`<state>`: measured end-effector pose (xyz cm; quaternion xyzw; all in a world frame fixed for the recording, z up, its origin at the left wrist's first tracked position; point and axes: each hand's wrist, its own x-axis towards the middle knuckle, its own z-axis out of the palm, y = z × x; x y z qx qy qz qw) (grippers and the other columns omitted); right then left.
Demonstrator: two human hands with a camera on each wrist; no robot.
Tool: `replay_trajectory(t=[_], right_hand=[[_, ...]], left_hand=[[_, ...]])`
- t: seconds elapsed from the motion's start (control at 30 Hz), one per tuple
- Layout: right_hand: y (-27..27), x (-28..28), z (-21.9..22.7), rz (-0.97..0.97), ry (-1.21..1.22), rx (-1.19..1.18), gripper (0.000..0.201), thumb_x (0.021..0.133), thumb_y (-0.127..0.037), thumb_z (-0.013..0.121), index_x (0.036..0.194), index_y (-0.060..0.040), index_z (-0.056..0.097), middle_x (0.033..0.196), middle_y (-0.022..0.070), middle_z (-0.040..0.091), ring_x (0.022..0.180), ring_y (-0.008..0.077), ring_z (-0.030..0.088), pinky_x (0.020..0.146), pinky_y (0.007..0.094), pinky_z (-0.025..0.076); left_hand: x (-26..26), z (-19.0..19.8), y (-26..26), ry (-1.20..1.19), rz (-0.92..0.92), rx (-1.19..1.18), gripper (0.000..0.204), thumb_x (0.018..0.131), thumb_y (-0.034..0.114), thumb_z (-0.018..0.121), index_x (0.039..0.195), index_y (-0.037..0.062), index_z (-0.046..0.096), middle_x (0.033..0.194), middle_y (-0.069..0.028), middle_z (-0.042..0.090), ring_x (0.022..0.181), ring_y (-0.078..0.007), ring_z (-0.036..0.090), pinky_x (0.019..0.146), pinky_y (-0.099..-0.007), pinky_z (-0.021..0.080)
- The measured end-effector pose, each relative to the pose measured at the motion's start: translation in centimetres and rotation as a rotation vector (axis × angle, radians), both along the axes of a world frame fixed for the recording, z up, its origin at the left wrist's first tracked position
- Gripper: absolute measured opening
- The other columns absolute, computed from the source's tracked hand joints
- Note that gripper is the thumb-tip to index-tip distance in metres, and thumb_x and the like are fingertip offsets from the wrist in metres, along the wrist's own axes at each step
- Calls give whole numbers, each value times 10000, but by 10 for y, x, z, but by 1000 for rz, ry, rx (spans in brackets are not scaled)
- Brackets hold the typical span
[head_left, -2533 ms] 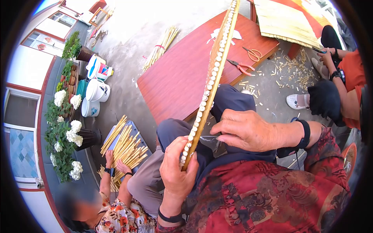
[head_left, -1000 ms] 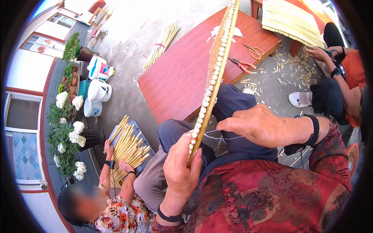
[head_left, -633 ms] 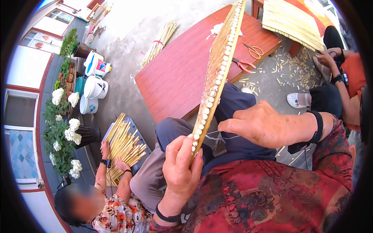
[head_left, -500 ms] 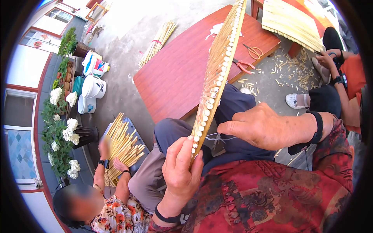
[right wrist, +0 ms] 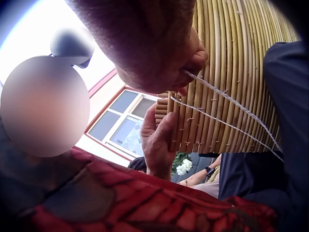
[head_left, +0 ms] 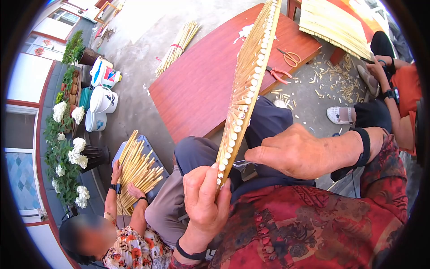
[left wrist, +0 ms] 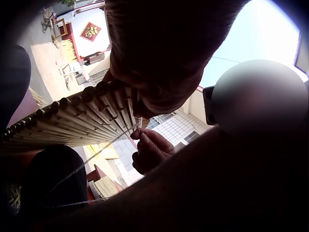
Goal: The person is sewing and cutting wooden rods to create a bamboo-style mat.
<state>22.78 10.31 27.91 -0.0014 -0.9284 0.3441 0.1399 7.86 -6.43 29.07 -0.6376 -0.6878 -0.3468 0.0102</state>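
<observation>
A mat of thin reed stalks [head_left: 244, 92], sewn side by side, slants up from the lap with its pale cut ends in a row. My left hand [head_left: 205, 199] grips its near end, thumb on one face and fingers on the other. My right hand [head_left: 293, 152] is beside that end, its fingers curled. Between its fingertips it pinches white string [right wrist: 229, 100], which hangs in two strands across the mat's face in the right wrist view. The left wrist view shows the right fingertips [left wrist: 145, 137] close to the mat's last stalks, under the left hand.
A red table [head_left: 197, 89] in front bears pliers [head_left: 278, 75] and scissors [head_left: 290, 57]. A person at left handles loose stalks [head_left: 139, 168] on a blue tray. Another person sits at right near a finished-looking mat [head_left: 333, 27]. Cut scraps [head_left: 336, 78] litter the ground.
My right hand's fingers, extended earlier, are now curled round the string and nearer the mat's end. The mat has turned, showing more of its left face. The head view has shifted slightly.
</observation>
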Motion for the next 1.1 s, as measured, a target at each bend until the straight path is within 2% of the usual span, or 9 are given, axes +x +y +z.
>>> replay_trajectory(t=[0.27, 0.53, 0.6, 0.9, 1.0, 1.1], right_hand=[[-1, -6, -2, 14, 15, -18, 262, 717, -74, 548, 969, -60, 476, 670, 104, 569, 599, 304, 598, 448, 402, 450], [-1, -13, 0, 27, 5, -78, 223, 690, -42, 549, 889, -33, 448, 670, 139, 572, 608, 354, 584, 461, 431, 440], [0, -15, 3, 29, -13, -81, 215, 687, -37, 547, 877, -29, 446, 675, 144, 574, 611, 357, 584, 467, 431, 442], [1, -27, 8, 36, -17, -117, 146, 684, -17, 535, 811, -7, 463, 634, 170, 568, 617, 363, 590, 488, 430, 450], [2, -28, 8, 45, -22, -124, 121, 684, -15, 535, 787, 2, 472, 616, 183, 560, 607, 369, 589, 487, 428, 454], [3, -31, 8, 58, -2, -133, 110, 687, -14, 534, 778, 8, 478, 611, 194, 556, 598, 375, 586, 481, 424, 457]], left_hand=[[-2, 2, -1, 2, -1, -3, 427, 641, -108, 606, 1053, -60, 507, 922, -167, 513, 810, -289, 512, 719, -359, 423], [-6, 2, 1, -5, -3, 5, 419, 642, -107, 606, 1049, -65, 513, 917, -167, 522, 798, -291, 519, 713, -364, 426], [-8, 1, 3, 35, -4, 45, 473, 595, -110, 640, 1053, -64, 533, 854, -140, 522, 744, -274, 516, 654, -343, 429], [-14, 2, 2, 40, 10, 49, 477, 610, -103, 644, 1069, -60, 522, 847, -142, 524, 731, -272, 511, 644, -343, 425], [-12, 5, 0, 2, 27, 8, 420, 652, -104, 613, 1058, -48, 526, 904, -154, 530, 797, -282, 529, 717, -355, 430], [-13, 5, 0, -8, 34, 4, 420, 656, -104, 611, 1062, -45, 524, 903, -154, 529, 798, -280, 528, 716, -354, 430]])
